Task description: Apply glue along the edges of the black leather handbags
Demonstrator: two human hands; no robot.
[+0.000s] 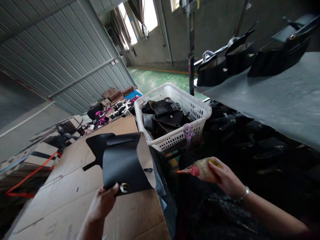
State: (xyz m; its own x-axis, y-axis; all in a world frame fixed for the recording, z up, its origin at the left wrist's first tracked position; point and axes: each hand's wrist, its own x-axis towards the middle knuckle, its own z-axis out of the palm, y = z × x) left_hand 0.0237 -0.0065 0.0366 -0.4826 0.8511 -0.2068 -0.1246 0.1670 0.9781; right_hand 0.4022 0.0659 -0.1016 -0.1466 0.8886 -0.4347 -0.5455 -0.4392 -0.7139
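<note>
My left hand (104,201) grips the lower edge of a black leather bag piece (122,163), curved into an open tube with a tan inner side. A small metal fitting shows on it beside my fingers, and a black flap spreads out to the left. The piece is held above the cardboard sheet (62,200). To the right, my right hand (226,178) is wrapped round a squeeze glue bottle (203,169), its pink-red nozzle pointing left and apart from the leather. A bracelet circles that wrist.
Ahead stands a white plastic basket (172,138) with black bag pieces (165,115) inside. At right, several black bags (212,71) sit on a plastic-covered shelf (287,100), with more dark pieces beneath. Stacked materials (112,100) lie at the back left.
</note>
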